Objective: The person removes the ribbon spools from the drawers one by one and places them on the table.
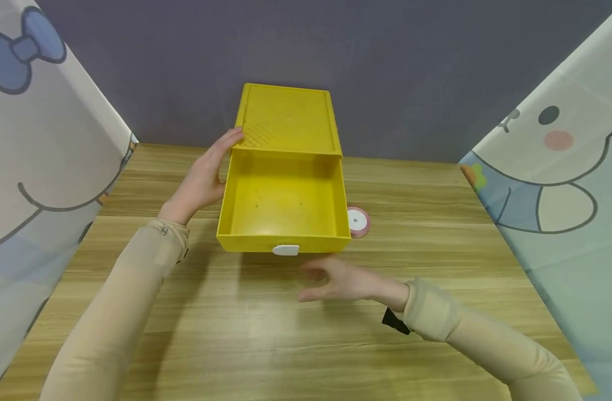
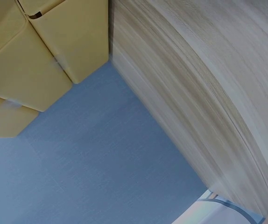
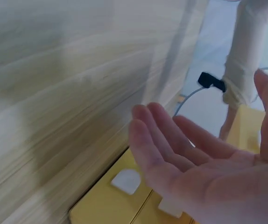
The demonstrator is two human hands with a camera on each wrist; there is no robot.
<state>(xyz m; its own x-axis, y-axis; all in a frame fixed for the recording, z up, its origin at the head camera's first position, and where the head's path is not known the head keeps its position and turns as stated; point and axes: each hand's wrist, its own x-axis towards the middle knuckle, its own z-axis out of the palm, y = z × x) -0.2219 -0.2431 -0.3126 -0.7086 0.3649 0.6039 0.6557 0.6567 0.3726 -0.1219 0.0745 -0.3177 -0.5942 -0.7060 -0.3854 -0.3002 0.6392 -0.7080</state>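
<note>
The left hand [image 1: 205, 172] is beside a yellow drawer box [image 1: 288, 120], its fingers reaching up to the box's top edge and its thumb spread away lower down, near the side of the drawer [image 1: 285, 206]. How firmly it touches is hard to judge, since the left wrist view catches only a sliver of that hand. The drawer, pulled out of the box, lies between the two hands, with a few dark specks on its inside floor. Its white handle [image 1: 285, 250] is just beyond the right hand [image 1: 343, 278], which hangs in front with thumb and fingers apart, the fingers gently curved around air.

Past the right hand, next to the drawer's side, a pink-and-white roll [image 1: 357, 221] partly shows. The wooden desk [image 1: 225, 323] spreads beneath both hands, and a grey wall [image 1: 411, 83] rises beyond them. Cartoon-printed cloth flanks the left hand [image 1: 50, 139] and the right. Beige sleeves cover both arms; a black piece [image 1: 396, 322] sticks out by the right cuff.
</note>
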